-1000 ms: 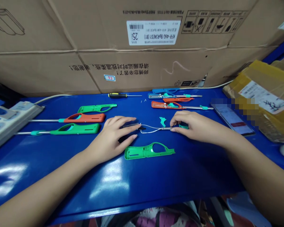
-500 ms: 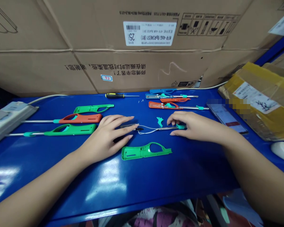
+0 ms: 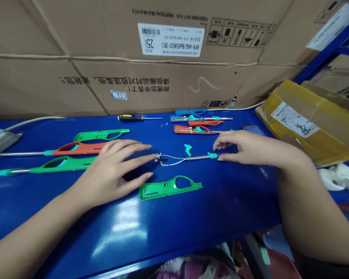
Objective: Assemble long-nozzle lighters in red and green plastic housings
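My left hand (image 3: 112, 170) lies flat on the blue table (image 3: 133, 232), fingers stretched out. Its fingertips reach a small black igniter part (image 3: 160, 158) with thin white wires (image 3: 171, 160). The wires run into a thin metal tube (image 3: 199, 157) with a teal collar (image 3: 212, 155). My right hand (image 3: 248, 149) pinches the tube's right end beside that collar. A loose teal trigger piece (image 3: 187, 149) lies just behind the tube. A green half shell of a lighter handle (image 3: 170, 188) lies in front, between my hands.
Left of my hand lie an orange long lighter (image 3: 78, 148), a green one (image 3: 62, 164) and a green shell (image 3: 100, 135). Behind are a screwdriver (image 3: 133, 117), more lighter parts (image 3: 196, 129), cardboard boxes (image 3: 163, 77), a phone (image 3: 251, 128), a yellow parcel (image 3: 305, 120) and a power strip (image 3: 0, 139).
The view has swung to the right. My right hand has slid right along the tube, so the teal collar now shows. My left hand has stayed flat by the igniter.
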### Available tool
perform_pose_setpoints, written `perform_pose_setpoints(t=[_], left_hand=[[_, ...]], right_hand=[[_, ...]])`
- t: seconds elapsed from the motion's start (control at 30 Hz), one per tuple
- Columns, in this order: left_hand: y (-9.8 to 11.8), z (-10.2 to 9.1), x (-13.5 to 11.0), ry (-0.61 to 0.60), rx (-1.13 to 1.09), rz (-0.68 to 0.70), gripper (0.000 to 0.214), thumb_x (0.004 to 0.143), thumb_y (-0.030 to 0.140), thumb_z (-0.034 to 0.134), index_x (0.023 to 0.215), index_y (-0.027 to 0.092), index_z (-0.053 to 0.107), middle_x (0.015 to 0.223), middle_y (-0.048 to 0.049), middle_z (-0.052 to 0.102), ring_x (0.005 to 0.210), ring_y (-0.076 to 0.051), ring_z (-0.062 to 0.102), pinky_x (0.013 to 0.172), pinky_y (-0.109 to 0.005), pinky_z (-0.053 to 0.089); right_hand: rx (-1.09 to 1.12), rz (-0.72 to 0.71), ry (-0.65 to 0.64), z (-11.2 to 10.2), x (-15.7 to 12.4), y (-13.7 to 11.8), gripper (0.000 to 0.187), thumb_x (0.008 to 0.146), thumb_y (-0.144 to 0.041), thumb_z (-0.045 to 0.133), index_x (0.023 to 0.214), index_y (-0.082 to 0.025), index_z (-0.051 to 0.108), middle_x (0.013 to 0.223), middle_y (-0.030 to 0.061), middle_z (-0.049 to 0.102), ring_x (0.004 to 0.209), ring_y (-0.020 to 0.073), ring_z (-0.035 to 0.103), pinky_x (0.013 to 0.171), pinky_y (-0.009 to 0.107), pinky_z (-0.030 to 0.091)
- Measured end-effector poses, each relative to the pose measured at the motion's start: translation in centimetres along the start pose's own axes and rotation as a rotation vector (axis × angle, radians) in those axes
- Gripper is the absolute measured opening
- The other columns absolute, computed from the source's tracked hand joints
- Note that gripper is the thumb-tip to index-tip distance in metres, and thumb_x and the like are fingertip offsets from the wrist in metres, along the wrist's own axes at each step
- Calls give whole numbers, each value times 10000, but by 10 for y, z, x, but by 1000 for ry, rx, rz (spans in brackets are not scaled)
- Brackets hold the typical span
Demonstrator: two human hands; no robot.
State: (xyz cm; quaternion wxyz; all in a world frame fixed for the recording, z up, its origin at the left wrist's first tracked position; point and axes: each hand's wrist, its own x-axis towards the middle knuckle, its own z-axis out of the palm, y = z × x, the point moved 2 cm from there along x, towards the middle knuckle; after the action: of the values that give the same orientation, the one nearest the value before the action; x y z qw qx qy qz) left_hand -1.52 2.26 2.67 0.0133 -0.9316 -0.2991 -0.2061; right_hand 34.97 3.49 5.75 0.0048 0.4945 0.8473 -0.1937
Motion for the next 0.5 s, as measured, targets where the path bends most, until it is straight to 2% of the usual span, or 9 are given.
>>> perform_pose_setpoints(t=[0.07,0.13,0.17,0.23,0.27,0.3,0.33,0.4,0.5], left_hand=[[-7,-9,-1,85,72,-79,302,934,371,645,1227,307,687,1280,-58,686,1186,-331,608,997,-542,456],[-10,-17,-3,168,110,-160,225,941,343,637,1151,297,703,1174,-55,714,1135,-319,628,960,-523,474],[-10,-20,-3,196,118,-186,195,944,326,635,1124,295,703,1142,-50,718,1111,-306,635,953,-511,478],[-6,-23,-3,241,113,-177,213,940,287,643,1149,293,685,1101,-43,728,1057,-280,651,925,-475,494],[-2,-22,-3,249,97,-149,280,932,266,652,1211,291,662,1090,-41,734,1034,-270,659,913,-457,502],[2,-20,-2,248,79,-113,347,925,249,657,1269,288,636,1080,-38,741,1014,-262,666,906,-444,507],[7,-17,-1,235,60,-83,396,921,238,657,1311,284,615,1085,-38,746,1015,-261,670,908,-437,508],[13,-10,0,191,35,-58,381,921,242,651,1302,262,632,1102,-50,748,1021,-263,667,911,-433,508],[13,0,1,169,20,-139,286,940,264,635,1217,222,687,1097,-66,749,1004,-256,658,900,-426,515]], right_hand=[[-18,-16,30,-1,1,0,229,868,-401,659,1004,-221,697,1066,57,715,931,235,669,832,385,524],[-37,-67,143,-1,4,-5,188,883,-391,655,945,-217,689,991,61,716,873,229,663,785,374,515],[-40,-104,245,-1,6,-11,176,899,-389,645,914,-217,680,946,61,711,844,226,655,770,373,506],[-27,-161,607,0,9,-27,177,953,-369,586,886,-220,655,899,68,696,839,227,636,797,389,484],[7,-200,742,3,10,-36,167,966,-342,566,875,-226,643,882,63,692,838,223,630,819,396,478],[33,-247,790,8,12,-45,147,970,-321,560,882,-234,639,882,57,695,855,223,629,839,401,471],[16,-302,785,14,15,-54,122,969,-307,562,906,-242,644,892,51,704,878,225,630,866,411,455],[-105,-306,712,28,20,-67,94,964,-312,590,988,-263,667,1007,55,716,987,248,628,974,464,378],[-108,-305,659,43,26,-72,89,960,-315,599,985,-267,670,1039,54,696,1011,246,612,992,466,342]])
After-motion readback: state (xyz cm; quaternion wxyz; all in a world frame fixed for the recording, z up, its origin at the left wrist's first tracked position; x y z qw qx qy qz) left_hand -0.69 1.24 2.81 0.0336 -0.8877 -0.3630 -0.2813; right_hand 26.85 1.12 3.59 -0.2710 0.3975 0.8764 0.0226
